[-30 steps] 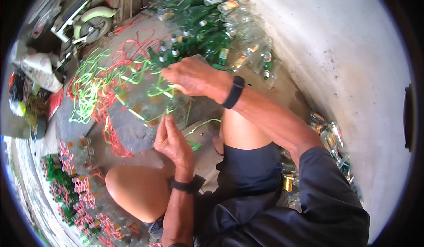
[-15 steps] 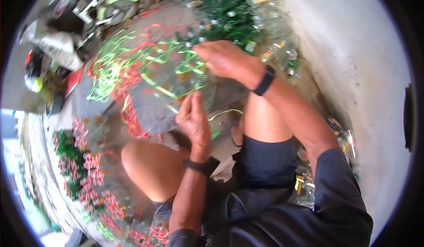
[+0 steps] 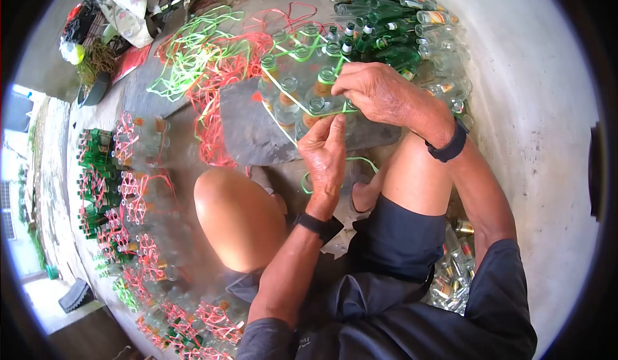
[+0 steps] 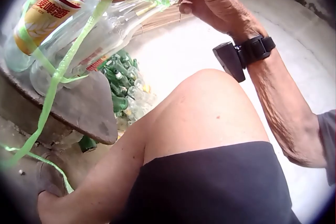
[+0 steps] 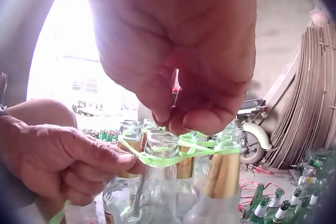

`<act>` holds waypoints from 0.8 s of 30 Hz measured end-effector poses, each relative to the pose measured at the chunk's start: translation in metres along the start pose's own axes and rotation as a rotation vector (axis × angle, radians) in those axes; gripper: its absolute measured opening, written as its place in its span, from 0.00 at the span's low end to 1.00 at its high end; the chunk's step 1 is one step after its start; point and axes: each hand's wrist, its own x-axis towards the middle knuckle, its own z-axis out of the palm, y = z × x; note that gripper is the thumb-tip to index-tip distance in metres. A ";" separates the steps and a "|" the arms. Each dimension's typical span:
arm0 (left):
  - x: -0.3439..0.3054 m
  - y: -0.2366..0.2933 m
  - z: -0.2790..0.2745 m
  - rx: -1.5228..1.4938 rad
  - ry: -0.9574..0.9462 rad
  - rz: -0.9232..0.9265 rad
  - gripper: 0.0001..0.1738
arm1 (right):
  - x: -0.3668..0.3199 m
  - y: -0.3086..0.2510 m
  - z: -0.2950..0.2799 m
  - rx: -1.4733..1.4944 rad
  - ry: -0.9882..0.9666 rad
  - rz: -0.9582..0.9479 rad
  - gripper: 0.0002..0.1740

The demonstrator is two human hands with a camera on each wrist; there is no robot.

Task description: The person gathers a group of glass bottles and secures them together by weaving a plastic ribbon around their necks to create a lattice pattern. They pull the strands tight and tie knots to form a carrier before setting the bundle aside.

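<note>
A cluster of clear glass bottles point(image 3: 290, 96) with orange-yellow labels stands upright on a dark slab point(image 3: 241, 128) in front of the person. Bright green plastic strapping point(image 5: 157, 160) runs around and between their necks. My left hand point(image 3: 325, 154) pinches the strap between thumb and forefinger beside the nearest bottle neck point(image 5: 161, 142); a loose tail point(image 4: 56, 77) hangs below. Over that same bottle's mouth, my right hand point(image 3: 386, 96) has its fingers curled and tips drawn together on the strap just behind the rim. In the left wrist view, the right fingers sit right at the bottle's mouth.
Tangled green strapping point(image 3: 193, 54) and red strapping point(image 3: 215, 128) lie beyond the slab. Green bottles point(image 3: 393, 41) are piled by the white wall point(image 3: 515, 102). Bundled bottles with red ties point(image 3: 138, 199) line the left. The person's knees point(image 3: 225, 192) flank the work.
The head view has swung, so the scene sits lower and further right. The right hand has come in closer to the left, now at the nearest bottle neck. The left hand keeps its pinch on the strap.
</note>
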 end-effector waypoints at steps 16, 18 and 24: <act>0.001 -0.008 0.004 0.034 0.107 -0.074 0.19 | 0.034 -0.006 -0.013 -0.040 -0.558 0.187 0.11; 0.001 -0.009 0.006 0.040 0.132 -0.091 0.20 | 0.035 -0.004 -0.013 0.035 -0.566 0.147 0.11; 0.000 -0.009 0.007 0.082 0.157 -0.086 0.23 | 0.044 -0.011 -0.019 -0.054 -0.728 0.219 0.15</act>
